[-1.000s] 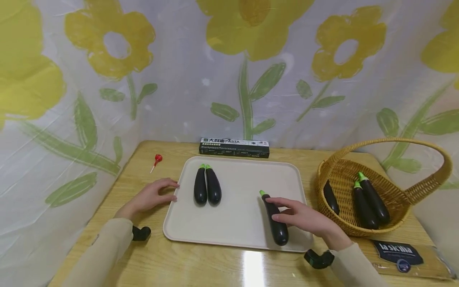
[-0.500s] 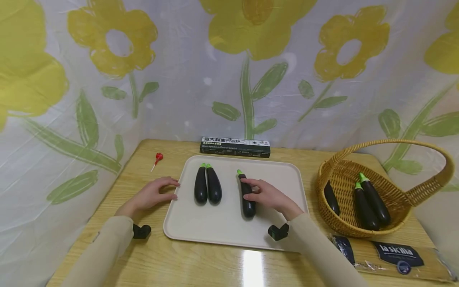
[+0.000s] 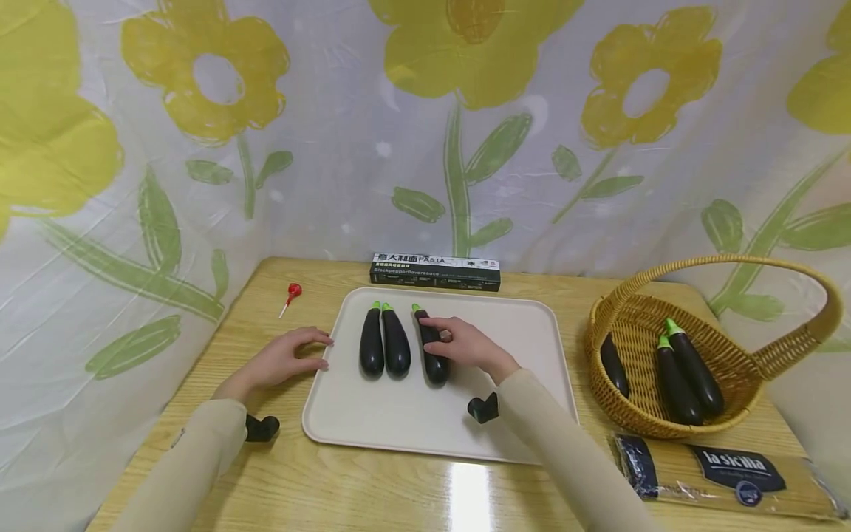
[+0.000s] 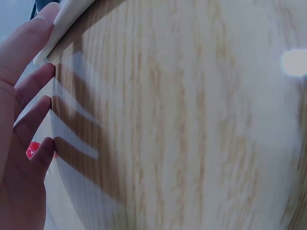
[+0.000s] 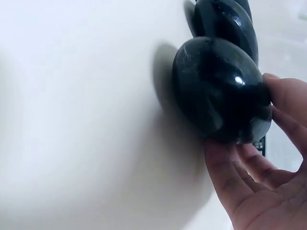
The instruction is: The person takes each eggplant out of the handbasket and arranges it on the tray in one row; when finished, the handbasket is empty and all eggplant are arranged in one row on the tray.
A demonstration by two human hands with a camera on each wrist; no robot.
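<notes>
My right hand [image 3: 468, 346] pinches a dark eggplant [image 3: 436, 368] with a green stem cap, thumb on one side and fingers on the other. In the right wrist view its glossy round end [image 5: 218, 91] sits between thumb and fingers, close above or on the white surface; contact cannot be told. Just left of it, two more eggplants, one [image 3: 371, 346] and another [image 3: 397, 347], lie side by side on the cream tray [image 3: 379, 421]. At the tray's left rim rests my left hand [image 3: 282, 360], fingers spread loosely; its thumb [image 4: 29, 43] is against the rim in the left wrist view.
A wicker basket [image 3: 654, 427] with a tall handle stands at the right, holding several eggplants. In front of it lies a spaghetti packet [image 3: 718, 499]. Behind the tray is a black pasta box [image 3: 435, 277]; a red lollipop [image 3: 293, 291] lies at the left. A flowered curtain closes the back.
My right hand has carried the eggplant leftward and slightly back across the tray, from its right part to beside the other two. The left hand has stayed at the rim.
</notes>
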